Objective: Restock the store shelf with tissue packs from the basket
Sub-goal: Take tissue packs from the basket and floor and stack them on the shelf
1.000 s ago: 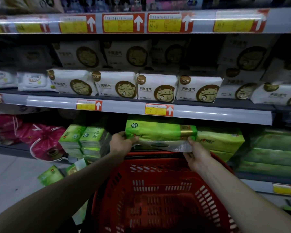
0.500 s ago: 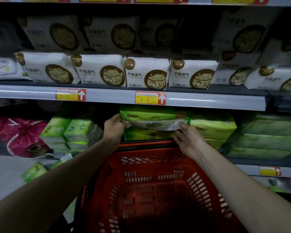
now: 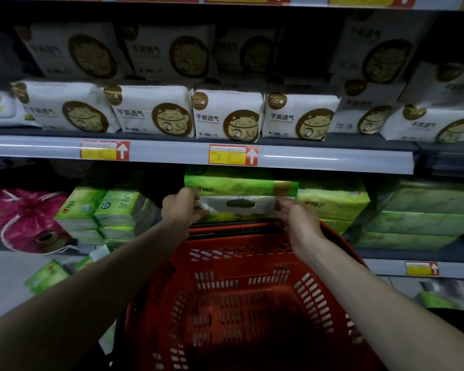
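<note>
A green tissue pack (image 3: 239, 184) with a clear plastic carry flap lies on the lower shelf (image 3: 386, 254), on top of another green pack. My left hand (image 3: 182, 207) grips its left end at the flap. My right hand (image 3: 295, 218) pinches the right end of the flap, slightly blurred. Directly below my hands stands the red plastic basket (image 3: 225, 311); I see no packs inside it.
More green tissue packs sit left (image 3: 102, 210) and right (image 3: 332, 202) of the held one. The shelf rail (image 3: 319, 159) runs just above it, with white cat-print packs (image 3: 225, 116) on top. Pink bags (image 3: 24, 218) lie far left; a green pack (image 3: 46, 274) lies on the floor.
The green pack has gone from above the basket rim into the lower shelf, onto another pack. My hands followed it forward, and my right hand slid from under it to the flap's end.
</note>
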A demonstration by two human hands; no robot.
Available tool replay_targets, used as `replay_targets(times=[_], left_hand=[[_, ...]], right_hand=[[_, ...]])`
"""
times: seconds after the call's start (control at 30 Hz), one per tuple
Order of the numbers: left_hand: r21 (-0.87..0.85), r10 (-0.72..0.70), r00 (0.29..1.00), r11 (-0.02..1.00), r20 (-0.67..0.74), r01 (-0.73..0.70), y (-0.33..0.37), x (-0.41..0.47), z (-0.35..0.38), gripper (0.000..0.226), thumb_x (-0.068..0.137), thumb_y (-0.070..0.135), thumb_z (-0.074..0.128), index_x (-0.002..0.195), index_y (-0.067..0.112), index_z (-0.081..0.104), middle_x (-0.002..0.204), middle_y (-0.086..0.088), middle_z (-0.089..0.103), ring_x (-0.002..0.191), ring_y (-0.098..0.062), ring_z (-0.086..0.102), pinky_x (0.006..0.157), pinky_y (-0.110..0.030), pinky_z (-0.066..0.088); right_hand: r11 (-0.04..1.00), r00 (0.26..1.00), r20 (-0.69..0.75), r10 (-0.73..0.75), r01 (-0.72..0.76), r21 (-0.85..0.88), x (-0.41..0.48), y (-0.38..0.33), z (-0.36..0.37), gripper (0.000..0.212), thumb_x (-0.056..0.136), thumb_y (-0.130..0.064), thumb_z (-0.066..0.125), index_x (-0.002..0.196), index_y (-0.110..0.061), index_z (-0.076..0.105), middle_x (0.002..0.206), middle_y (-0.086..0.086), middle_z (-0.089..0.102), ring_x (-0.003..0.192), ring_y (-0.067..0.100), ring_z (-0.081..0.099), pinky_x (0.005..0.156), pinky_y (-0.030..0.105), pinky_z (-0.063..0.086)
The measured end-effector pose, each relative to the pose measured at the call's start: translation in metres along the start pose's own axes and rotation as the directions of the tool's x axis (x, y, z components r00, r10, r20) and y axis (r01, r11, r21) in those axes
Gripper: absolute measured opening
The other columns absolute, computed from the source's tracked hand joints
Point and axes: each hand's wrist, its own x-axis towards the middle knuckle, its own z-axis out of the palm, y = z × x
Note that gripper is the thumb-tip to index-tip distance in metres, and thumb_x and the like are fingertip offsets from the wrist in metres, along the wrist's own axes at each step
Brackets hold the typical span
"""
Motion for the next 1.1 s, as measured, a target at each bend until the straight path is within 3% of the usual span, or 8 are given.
replay_targets(times=[0.13,0.23,0.33,0.47,0.6,0.77,0.97,1.1], left_hand=[[0.244,0.052,0.987,0.966,0.149,-0.087,-0.002,0.007,-0.001,0.018,0.087,0.016,0.067,0.087,-0.001,0.074,0.072,-0.012,0.070,0.057,-0.023,0.067,0.072,-0.038,0.063],[0.276,0.159,0.956,0.934,0.246,-0.226,0.000,0.015,-0.002,0.018,0.085,0.011,0.064,0.095,0.010,0.079,0.101,-0.014,0.077,0.098,-0.027,0.073,0.092,-0.043,0.060],[0.264,0.203,0.936,0.923,0.288,-0.281,0.005,0.015,0.000,0.033,0.066,0.009,0.056,0.094,0.010,0.073,0.108,-0.018,0.073,0.112,-0.031,0.066,0.099,-0.048,0.052],[0.171,0.239,0.897,0.932,0.371,-0.319,0.006,0.022,0.002,0.025,0.067,-0.002,0.053,0.090,0.001,0.063,0.096,-0.011,0.069,0.107,-0.033,0.064,0.095,-0.036,0.050],[0.199,0.264,0.891,0.914,0.370,-0.353,0.003,0.030,0.002,0.039,0.056,0.004,0.048,0.092,0.004,0.062,0.099,-0.013,0.067,0.113,-0.035,0.062,0.097,-0.040,0.050],[0.220,0.235,0.865,0.907,0.443,-0.359,0.000,0.031,-0.002,0.039,0.062,0.003,0.052,0.099,0.005,0.065,0.103,-0.012,0.067,0.106,-0.027,0.062,0.085,-0.028,0.052],[0.292,0.210,0.902,0.897,0.378,-0.331,-0.006,0.023,-0.003,0.027,0.077,-0.003,0.059,0.097,0.008,0.072,0.101,-0.013,0.072,0.089,-0.019,0.062,0.067,-0.019,0.047],[0.491,0.188,0.879,0.769,0.438,-0.409,-0.016,0.024,-0.005,0.023,0.082,0.017,0.064,0.099,0.022,0.079,0.097,-0.005,0.078,0.096,-0.019,0.071,0.085,-0.033,0.055]], right_hand=[[0.977,0.986,0.147,-0.084,0.111,-0.184,0.006,-0.009,0.002,0.023,0.100,-0.020,0.063,0.115,-0.032,0.076,0.131,-0.002,0.071,0.130,0.023,0.060,0.117,0.052,0.043],[0.949,0.971,0.197,-0.135,0.184,-0.256,0.009,-0.013,0.001,0.029,0.101,-0.018,0.062,0.126,-0.031,0.070,0.131,-0.006,0.067,0.130,0.021,0.055,0.120,0.052,0.038],[0.948,0.958,0.257,-0.128,0.195,-0.253,0.014,-0.018,0.008,0.035,0.098,-0.012,0.063,0.129,-0.028,0.066,0.124,-0.009,0.068,0.126,0.018,0.057,0.117,0.050,0.040],[0.955,0.963,0.238,-0.125,0.182,-0.235,0.020,-0.020,0.016,0.035,0.090,-0.012,0.068,0.122,-0.024,0.065,0.122,-0.006,0.068,0.129,0.024,0.058,0.106,0.042,0.042],[0.936,0.958,0.242,-0.155,0.221,-0.274,0.021,-0.017,0.014,0.069,0.073,-0.028,0.070,0.140,-0.022,0.059,0.139,0.002,0.065,0.135,0.029,0.054,0.118,0.054,0.039],[0.916,0.935,0.310,-0.173,0.269,-0.299,0.010,-0.012,0.014,0.061,0.085,-0.015,0.072,0.142,-0.025,0.052,0.139,-0.002,0.060,0.137,0.024,0.051,0.115,0.044,0.038],[0.774,0.886,0.451,-0.113,0.363,-0.519,-0.009,0.008,0.010,0.095,0.091,-0.023,0.078,0.164,-0.036,0.019,0.170,-0.017,0.013,0.156,0.016,0.020,0.126,0.042,0.022],[0.697,0.883,0.458,-0.101,0.392,-0.601,-0.014,0.019,0.011,0.097,0.092,-0.029,0.077,0.167,-0.037,0.015,0.174,-0.018,0.006,0.161,0.017,0.012,0.130,0.047,0.020]])
